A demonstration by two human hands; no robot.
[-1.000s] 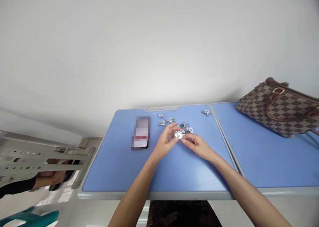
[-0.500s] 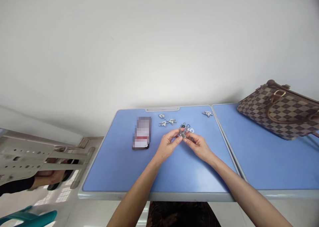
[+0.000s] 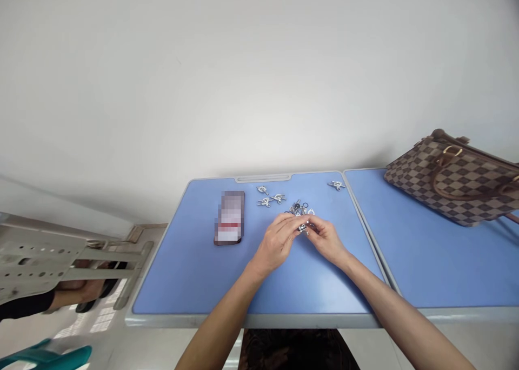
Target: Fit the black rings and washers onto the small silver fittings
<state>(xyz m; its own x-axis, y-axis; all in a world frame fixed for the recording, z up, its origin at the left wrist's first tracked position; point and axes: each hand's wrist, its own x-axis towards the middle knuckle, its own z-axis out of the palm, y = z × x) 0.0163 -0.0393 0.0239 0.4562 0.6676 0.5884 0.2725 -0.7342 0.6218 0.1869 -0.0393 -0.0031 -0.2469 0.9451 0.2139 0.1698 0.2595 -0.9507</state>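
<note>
Over the blue table, my left hand and right hand meet fingertip to fingertip. Both pinch one small metal part between them, just my side of the loose pile of parts.

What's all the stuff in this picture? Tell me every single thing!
blue table with grey rim: one, blue, centre.
second blue table: one, blue, right.
dark rectangular phone: one, dark, on the centre table, left of the hands.
loose silver metal fittings: four, silver; three beyond the hands, one near the far right corner.
heap of small silver and black parts: one, just beyond the fingertips.
brown checkered handbag: one, brown, on the second table.
pale grey perforated rack: one, far left.
teal plastic chair: one, bottom left corner.
small silver metal piece: one, pinched between both hands.
left hand, right hand: two, fingertips meeting over the centre table.
</note>
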